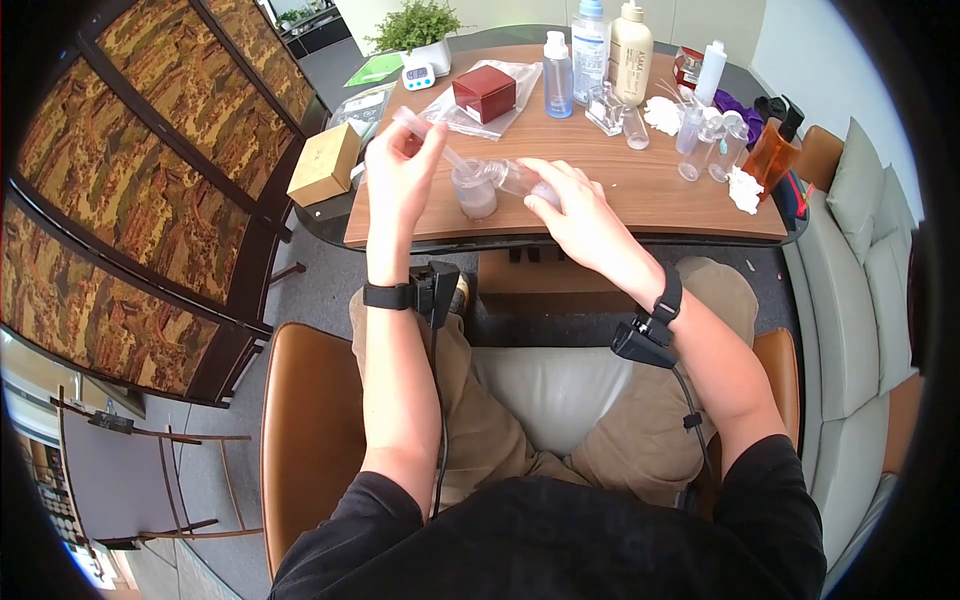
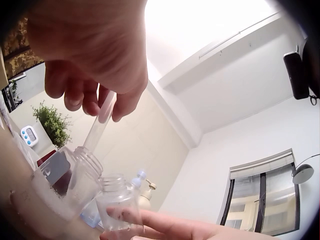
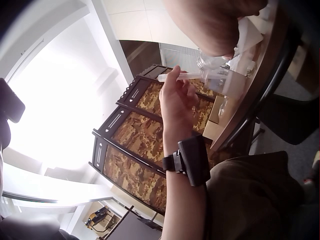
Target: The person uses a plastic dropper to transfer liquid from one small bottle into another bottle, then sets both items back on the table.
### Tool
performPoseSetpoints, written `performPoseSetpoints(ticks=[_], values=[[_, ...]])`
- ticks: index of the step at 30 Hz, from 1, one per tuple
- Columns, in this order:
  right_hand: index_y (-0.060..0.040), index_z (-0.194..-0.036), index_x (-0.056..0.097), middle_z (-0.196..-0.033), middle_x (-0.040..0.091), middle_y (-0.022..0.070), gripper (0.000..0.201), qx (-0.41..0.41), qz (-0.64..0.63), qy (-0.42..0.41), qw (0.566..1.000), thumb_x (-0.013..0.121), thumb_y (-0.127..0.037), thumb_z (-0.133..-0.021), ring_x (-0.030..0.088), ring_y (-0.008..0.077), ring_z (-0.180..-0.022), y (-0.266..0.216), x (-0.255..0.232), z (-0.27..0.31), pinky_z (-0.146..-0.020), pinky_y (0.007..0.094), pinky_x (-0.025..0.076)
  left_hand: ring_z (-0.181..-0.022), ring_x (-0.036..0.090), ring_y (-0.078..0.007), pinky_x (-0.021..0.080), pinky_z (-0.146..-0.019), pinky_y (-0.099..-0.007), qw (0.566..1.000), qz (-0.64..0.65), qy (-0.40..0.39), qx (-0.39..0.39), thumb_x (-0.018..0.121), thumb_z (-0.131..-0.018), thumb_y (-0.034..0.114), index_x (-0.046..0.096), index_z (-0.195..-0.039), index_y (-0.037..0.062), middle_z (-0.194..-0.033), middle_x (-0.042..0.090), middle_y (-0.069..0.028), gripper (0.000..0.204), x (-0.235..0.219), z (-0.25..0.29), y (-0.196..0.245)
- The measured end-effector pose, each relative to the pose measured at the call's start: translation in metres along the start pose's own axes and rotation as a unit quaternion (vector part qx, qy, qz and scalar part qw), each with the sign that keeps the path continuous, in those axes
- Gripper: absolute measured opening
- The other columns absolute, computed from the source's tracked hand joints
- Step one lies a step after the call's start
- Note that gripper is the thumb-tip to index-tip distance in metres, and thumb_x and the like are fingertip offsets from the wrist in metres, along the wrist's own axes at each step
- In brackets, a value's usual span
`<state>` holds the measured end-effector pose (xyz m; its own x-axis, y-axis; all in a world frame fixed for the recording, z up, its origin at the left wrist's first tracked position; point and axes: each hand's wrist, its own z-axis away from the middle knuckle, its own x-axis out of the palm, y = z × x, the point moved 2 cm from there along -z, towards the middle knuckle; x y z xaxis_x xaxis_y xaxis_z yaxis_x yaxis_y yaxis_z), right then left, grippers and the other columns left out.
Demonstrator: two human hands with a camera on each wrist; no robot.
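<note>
My left hand (image 1: 402,175) pinches a translucent plastic dropper (image 2: 101,117) between thumb and fingers. The dropper slants down to the mouth of a clear plastic jar (image 1: 477,197), which stands near the table's front edge with cloudy whitish liquid low inside. To the right, my right hand (image 1: 578,212) holds a small clear plastic bottle (image 1: 513,178) with its neck tilted toward the jar. In the left wrist view, that bottle's threaded neck is uncapped and beside the jar. Part of its body is hidden by the right hand in the head view.
A cardboard box (image 1: 325,167) sits at the table's left edge. Behind the jar is a dark red box (image 1: 484,94) on a plastic bag. Tall bottles (image 1: 630,55), small clear bottles (image 1: 702,145), crumpled tissues (image 1: 744,190) and an amber pump bottle (image 1: 772,158) stand or lie farther right.
</note>
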<state>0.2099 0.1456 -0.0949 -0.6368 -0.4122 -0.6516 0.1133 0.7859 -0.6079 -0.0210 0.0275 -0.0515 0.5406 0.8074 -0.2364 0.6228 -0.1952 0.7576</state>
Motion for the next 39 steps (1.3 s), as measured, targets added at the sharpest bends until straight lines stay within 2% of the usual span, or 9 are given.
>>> performPoseSetpoints(ticks=[1, 2, 8, 10, 13, 16, 32, 34, 39], values=[[-0.0091, -0.153, 0.060, -0.137, 0.066, 0.0175, 0.048, -0.004, 0.003, 0.003, 1.000, 0.067, -0.020, -0.107, 0.059, 0.0376, -0.136, 0.000, 0.000, 0.000, -0.114, 0.0548, 0.043, -0.069, 0.054, -0.0026, 0.042, -0.062, -0.0238, 0.999, 0.027, 0.023, 0.008, 0.082, -0.102, 0.018, 0.075, -0.096, 0.0005, -0.076, 0.066, 0.0039, 0.019, -0.003, 0.002, 0.010], [-0.0091, -0.153, 0.060, -0.137, 0.066, 0.0175, 0.048, -0.003, 0.003, 0.003, 1.000, 0.067, -0.020, -0.107, 0.059, 0.0376, -0.136, 0.000, 0.000, 0.000, -0.114, 0.0548, 0.043, -0.069, 0.054, -0.0026, 0.042, -0.062, -0.0238, 0.999, 0.028, 0.022, 0.008, 0.082, -0.102, 0.018, 0.075, -0.096, 0.0005, -0.076, 0.066, 0.0039, 0.019, -0.004, 0.002, 0.011], [-0.0088, -0.153, 0.060, -0.136, 0.066, 0.0176, 0.048, -0.003, -0.002, -0.001, 1.000, 0.067, -0.020, -0.107, 0.060, 0.0376, -0.134, 0.002, 0.000, 0.000, -0.112, 0.0544, 0.044, -0.070, 0.053, -0.0020, 0.040, -0.060, -0.0214, 0.969, 0.177, 0.160, 0.066, 0.076, -0.107, 0.014, 0.073, -0.098, 0.0030, -0.080, 0.065, 0.0049, 0.014, -0.015, 0.001, 0.014], [-0.0086, -0.153, 0.060, -0.136, 0.066, 0.0177, 0.048, -0.002, -0.002, -0.002, 1.000, 0.067, -0.019, -0.107, 0.060, 0.0378, -0.133, 0.001, 0.000, 0.000, -0.113, 0.0541, 0.044, -0.069, 0.053, -0.0008, 0.036, -0.057, -0.0214, 0.969, 0.184, 0.153, 0.060, 0.076, -0.107, 0.014, 0.073, -0.100, 0.0033, -0.080, 0.065, 0.0050, 0.014, -0.015, 0.002, 0.016], [-0.0086, -0.153, 0.060, -0.136, 0.066, 0.0177, 0.048, -0.012, -0.002, 0.004, 1.000, 0.067, -0.019, -0.107, 0.060, 0.0378, -0.133, 0.002, 0.001, 0.000, -0.113, 0.0540, 0.044, -0.064, 0.049, -0.0002, 0.035, -0.055, -0.0218, 0.983, 0.177, 0.053, -0.008, 0.077, -0.107, 0.017, 0.074, -0.097, 0.0033, -0.077, 0.063, 0.0058, 0.017, -0.008, 0.002, 0.014], [-0.0094, -0.153, 0.059, -0.137, 0.067, 0.0145, 0.047, 0.009, 0.002, -0.013, 1.000, 0.066, -0.020, -0.108, 0.060, 0.0346, -0.137, -0.001, -0.001, 0.000, -0.120, 0.0519, 0.041, -0.063, 0.048, -0.0004, 0.034, -0.055, -0.0218, 0.985, 0.166, 0.034, 0.010, 0.077, -0.107, 0.017, 0.074, -0.096, 0.0039, -0.075, 0.062, 0.0063, 0.018, -0.001, 0.002, 0.015], [-0.0093, -0.153, 0.060, -0.136, 0.068, 0.0145, 0.047, 0.016, 0.001, -0.009, 1.000, 0.066, -0.020, -0.108, 0.060, 0.0346, -0.136, -0.003, -0.002, 0.000, -0.120, 0.0512, 0.041, -0.060, 0.048, -0.0015, 0.034, -0.053, -0.0222, 0.980, 0.189, 0.057, -0.006, 0.078, -0.106, 0.017, 0.073, -0.096, 0.0045, -0.073, 0.061, 0.0053, 0.017, -0.002, 0.002, 0.015], [-0.0086, -0.153, 0.060, -0.134, 0.066, 0.0173, 0.048, -0.006, -0.009, 0.003, 1.000, 0.067, -0.018, -0.106, 0.060, 0.0376, -0.134, 0.001, 0.001, 0.000, -0.113, 0.0544, 0.044, -0.060, 0.047, -0.0015, 0.034, -0.053, -0.0223, 0.980, 0.192, 0.060, -0.005, 0.078, -0.106, 0.017, 0.073, -0.097, 0.0046, -0.073, 0.061, 0.0053, 0.016, -0.004, 0.002, 0.014], [-0.0083, -0.152, 0.060, -0.135, 0.066, 0.0171, 0.047, -0.007, -0.009, 0.005, 1.000, 0.067, -0.018, -0.107, 0.059, 0.0374, -0.135, 0.002, 0.002, 0.000, -0.114, 0.0537, 0.043, -0.060, 0.046, -0.0015, 0.034, -0.054, -0.0220, 0.978, 0.198, 0.065, 0.002, 0.077, -0.107, 0.017, 0.073, -0.099, 0.0051, -0.075, 0.061, 0.0054, 0.014, -0.006, 0.002, 0.014]])
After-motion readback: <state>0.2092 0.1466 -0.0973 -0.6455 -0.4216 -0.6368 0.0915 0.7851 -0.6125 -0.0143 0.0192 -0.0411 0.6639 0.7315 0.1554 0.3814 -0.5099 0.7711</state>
